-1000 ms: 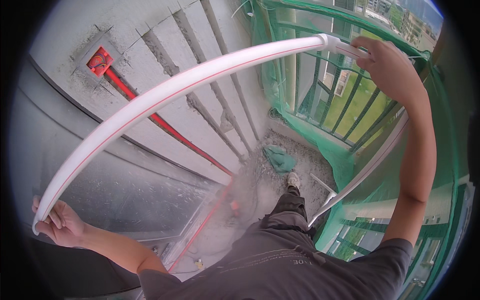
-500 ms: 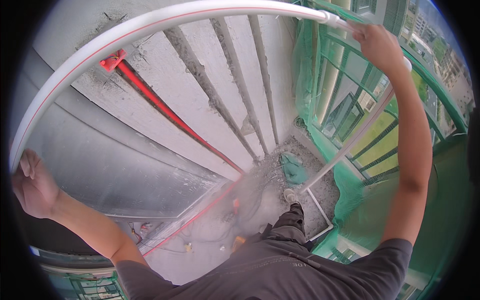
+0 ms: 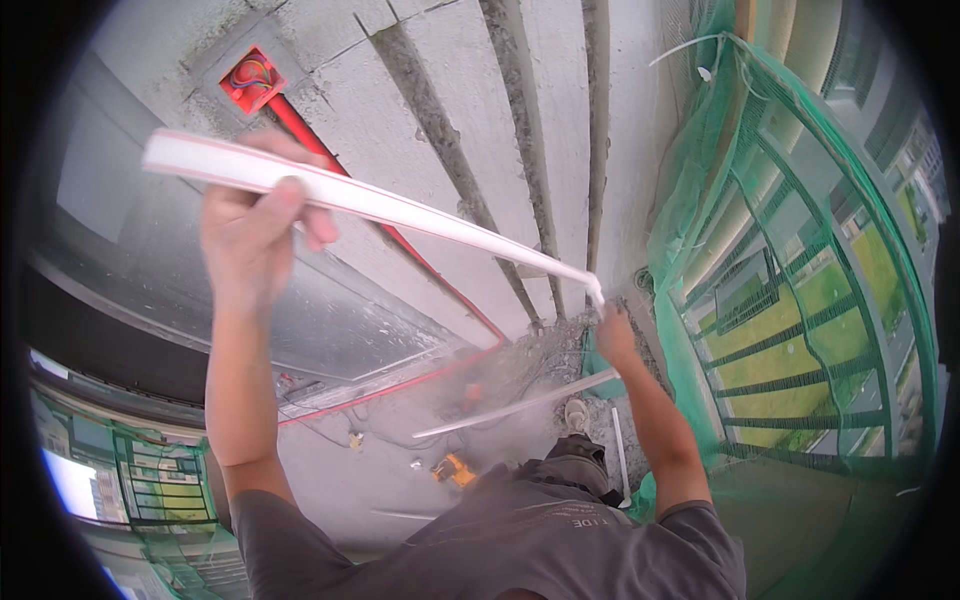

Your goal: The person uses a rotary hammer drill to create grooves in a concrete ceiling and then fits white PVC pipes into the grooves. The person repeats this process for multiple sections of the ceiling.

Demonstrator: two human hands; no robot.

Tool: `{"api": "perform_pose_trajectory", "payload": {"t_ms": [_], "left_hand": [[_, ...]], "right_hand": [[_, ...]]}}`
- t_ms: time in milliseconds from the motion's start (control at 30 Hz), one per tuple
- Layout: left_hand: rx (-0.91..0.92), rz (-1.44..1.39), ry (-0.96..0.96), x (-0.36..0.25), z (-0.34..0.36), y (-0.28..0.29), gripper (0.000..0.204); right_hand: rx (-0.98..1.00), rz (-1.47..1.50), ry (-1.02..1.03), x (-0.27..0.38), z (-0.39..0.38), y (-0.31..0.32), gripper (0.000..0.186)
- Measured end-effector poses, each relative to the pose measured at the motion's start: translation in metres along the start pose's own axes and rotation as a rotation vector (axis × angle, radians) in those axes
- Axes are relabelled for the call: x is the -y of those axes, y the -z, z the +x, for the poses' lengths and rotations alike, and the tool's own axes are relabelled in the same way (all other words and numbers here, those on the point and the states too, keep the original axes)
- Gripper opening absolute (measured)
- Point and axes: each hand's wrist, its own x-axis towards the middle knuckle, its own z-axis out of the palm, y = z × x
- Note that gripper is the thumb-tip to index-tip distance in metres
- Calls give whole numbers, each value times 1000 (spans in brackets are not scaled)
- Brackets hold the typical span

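A long white plastic pipe (image 3: 430, 222) with thin red stripes runs slantwise in front of the wall. My left hand (image 3: 255, 225) is closed around it near its left end, thumb on the near side. At the far right end the pipe meets a white elbow fitting (image 3: 596, 290). Just below that elbow my right hand (image 3: 617, 335) is closed, gripping the pipework; its fingers are partly hidden. From beneath the right hand another white length of pipe (image 3: 515, 405) extends down and left above the floor, and how it joins is hidden.
A red wall box (image 3: 252, 80) with coloured wires feeds a red conduit (image 3: 425, 265) in a wall groove. Several bare grooves (image 3: 425, 110) run beside it. Green netting (image 3: 690, 235) and railings stand at right. A yellow tool (image 3: 455, 470) and cables lie on the dusty floor.
The pipe has swung down from overhead. My left hand moved right and closed on it; my right hand came down and left with the elbow end. The second length now points leftward.
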Motion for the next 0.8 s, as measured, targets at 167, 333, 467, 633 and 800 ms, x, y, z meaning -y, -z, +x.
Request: {"api": "perform_pose_trajectory", "payload": {"t_ms": [167, 333, 467, 633, 800], "left_hand": [[-5, 245, 493, 99, -25, -18, 18], [-8, 306, 557, 176, -1, -38, 31], [-286, 378, 215, 201, -2, -37, 35], [-633, 1, 844, 341, -141, -39, 56], [-678, 320, 941, 413, -169, -118, 74]], "right_hand": [[262, 547, 382, 236, 18, 19, 80], [240, 446, 498, 346, 107, 125, 56], [180, 447, 504, 361, 178, 103, 43], [298, 451, 406, 403, 166, 108, 46], [378, 535, 423, 388, 179, 93, 47]]}}
